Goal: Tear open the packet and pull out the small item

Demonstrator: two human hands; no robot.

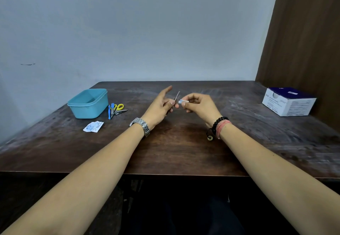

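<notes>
the left hand (159,105) pinches a thin metal tool (177,96) above the middle of the tabletop (184,142), index finger straight; the right hand (198,105) has its grip pinching a small white wipe (183,101) just beside the tool. a blue tub (88,103), scissors (117,108) and a torn packet (93,126) lie to the left; a white box (288,101) sits far right.

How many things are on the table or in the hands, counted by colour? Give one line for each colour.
Blue: 3, the tub, the tweezers, the blue-handled tool
Yellow: 1, the scissors
White: 3, the box, the torn packet, the small pad
Metal: 1, the thin tool
Total: 8
</notes>
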